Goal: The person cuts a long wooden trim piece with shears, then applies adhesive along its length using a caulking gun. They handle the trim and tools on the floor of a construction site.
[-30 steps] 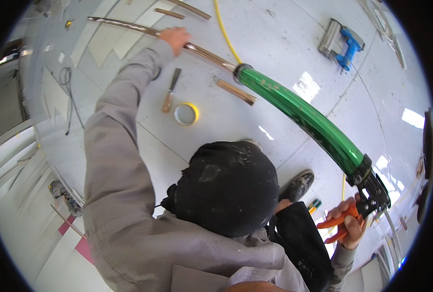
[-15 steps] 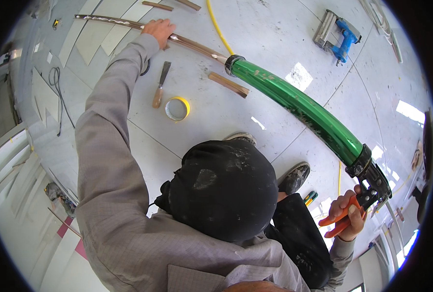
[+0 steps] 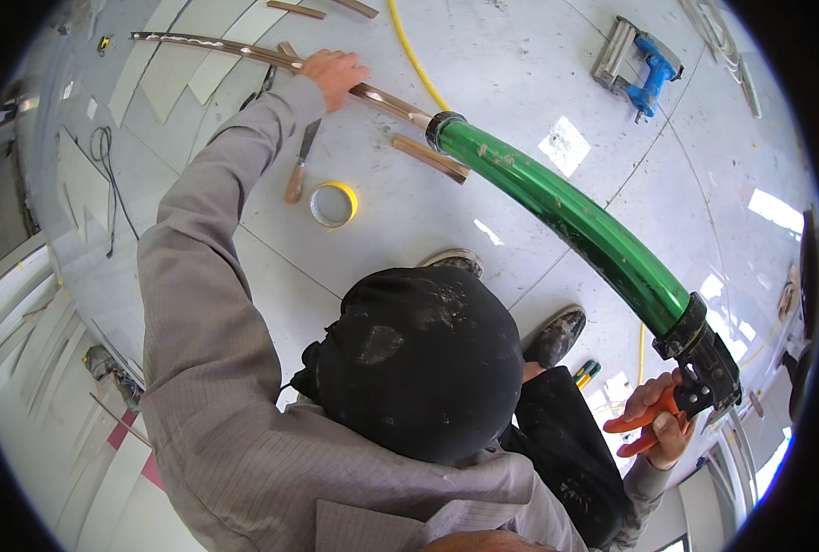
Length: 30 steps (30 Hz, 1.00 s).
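A long brown trim strip (image 3: 244, 50) with a white bead along it runs from the far left toward the caulking gun's front. My left hand (image 3: 334, 77) is closed around the strip, a short way from the gun. The green-barrelled caulking gun (image 3: 556, 207) slants from the far middle down to the right. Its two orange grips (image 3: 644, 421) are in my right hand (image 3: 669, 432), fingers wrapped round them. The gun's front ring overlaps the strip's near end, so what touches there is hidden. Below my left hand lies a wooden-handled scraper (image 3: 301, 166), partly covered by my sleeve.
On the floor are a roll of yellow tape (image 3: 334, 204), a short brown strip (image 3: 430, 158), a blue nail gun (image 3: 650, 74), a yellow hose (image 3: 414, 51) and pale panels (image 3: 175, 78). A green-orange cutter (image 3: 588, 373) lies by my shoe (image 3: 556, 337).
My left hand has slid right along the strip, closer to the gun's front. A scrap of brown strip and a dark tool now show beyond my wrist. The gun's rear end has dipped slightly nearer.
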Available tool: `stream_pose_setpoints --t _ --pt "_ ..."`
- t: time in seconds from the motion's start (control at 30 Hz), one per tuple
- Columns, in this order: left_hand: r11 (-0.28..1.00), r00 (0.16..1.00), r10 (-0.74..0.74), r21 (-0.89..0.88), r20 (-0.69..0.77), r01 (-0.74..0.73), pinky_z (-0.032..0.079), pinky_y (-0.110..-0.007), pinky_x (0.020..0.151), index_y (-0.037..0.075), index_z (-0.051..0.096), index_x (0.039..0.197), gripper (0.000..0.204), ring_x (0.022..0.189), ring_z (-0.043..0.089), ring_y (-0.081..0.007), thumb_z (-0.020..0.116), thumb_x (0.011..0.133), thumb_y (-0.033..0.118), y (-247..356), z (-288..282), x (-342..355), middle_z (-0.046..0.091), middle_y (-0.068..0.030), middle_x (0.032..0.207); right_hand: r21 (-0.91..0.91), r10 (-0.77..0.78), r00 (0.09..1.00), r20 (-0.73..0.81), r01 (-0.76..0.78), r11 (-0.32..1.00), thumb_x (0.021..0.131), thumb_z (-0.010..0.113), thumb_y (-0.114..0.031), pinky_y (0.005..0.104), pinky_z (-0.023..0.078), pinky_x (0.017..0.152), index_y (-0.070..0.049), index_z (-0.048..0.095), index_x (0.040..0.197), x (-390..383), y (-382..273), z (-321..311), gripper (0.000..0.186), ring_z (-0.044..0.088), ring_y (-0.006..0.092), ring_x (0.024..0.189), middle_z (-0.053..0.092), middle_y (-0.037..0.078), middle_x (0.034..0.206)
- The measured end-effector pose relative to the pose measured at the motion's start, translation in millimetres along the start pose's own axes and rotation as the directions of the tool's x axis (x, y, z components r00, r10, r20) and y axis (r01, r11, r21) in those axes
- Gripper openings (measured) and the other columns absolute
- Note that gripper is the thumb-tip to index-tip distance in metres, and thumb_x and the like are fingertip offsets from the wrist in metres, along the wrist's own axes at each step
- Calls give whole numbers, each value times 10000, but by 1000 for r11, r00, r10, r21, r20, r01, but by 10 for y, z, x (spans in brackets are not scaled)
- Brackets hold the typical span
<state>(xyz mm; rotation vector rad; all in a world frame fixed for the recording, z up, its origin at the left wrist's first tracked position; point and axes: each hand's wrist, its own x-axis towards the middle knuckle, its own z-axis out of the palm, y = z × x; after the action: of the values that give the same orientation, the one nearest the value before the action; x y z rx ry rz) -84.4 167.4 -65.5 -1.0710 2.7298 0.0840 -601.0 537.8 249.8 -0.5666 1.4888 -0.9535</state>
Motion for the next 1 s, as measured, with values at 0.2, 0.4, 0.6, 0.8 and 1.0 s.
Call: stream_pose_setpoints --t 0.2,0.4,0.6,0.8,1.0 --pt "985 989 -140 108 41 135 500 -459 922 137 649 1111 339 1095 637 -315 713 792 40 -577 -19 -350 621 -88 1100 -4 2 1000 -7 -2 1000 827 776 -197 403 637 674 9 598 1175 64 54 43 441 722 261 690 676 117 796" --pt "974 981 -186 139 51 177 495 -468 922 136 639 1089 316 1089 637 -321 720 797 46 -645 29 -381 621 -84 1087 80 -5 1000 -16 7 997 830 757 -169 404 625 625 -17 537 1294 70 67 -22 536 701 256 679 632 99 823" --pt "998 999 20 -51 -36 -22 496 -463 912 124 644 1020 282 1039 638 -319 720 750 93 -159 16 -197 622 -92 1024 81 32 995 97 -40 996 859 736 -163 364 569 643 -49 448 1337 22 62 -228 570 630 211 735 577 84 905" --pt "978 990 134 -155 -40 -139 493 -459 900 109 650 971 257 1007 628 -318 704 722 81 335 -51 26 610 -100 976 64 28 996 84 -33 997 858 742 -176 362 563 634 -47 451 1327 -1 17 -165 567 627 211 708 578 84 890" --pt "1000 1000 20 -2 9 -20 488 -449 910 123 669 1010 259 1018 627 -311 678 762 52 -147 -89 -205 620 -89 1017 43 -5 999 41 3 999 827 770 -238 375 599 611 -17 533 1246 28 12 -84 529 686 247 653 620 94 827"
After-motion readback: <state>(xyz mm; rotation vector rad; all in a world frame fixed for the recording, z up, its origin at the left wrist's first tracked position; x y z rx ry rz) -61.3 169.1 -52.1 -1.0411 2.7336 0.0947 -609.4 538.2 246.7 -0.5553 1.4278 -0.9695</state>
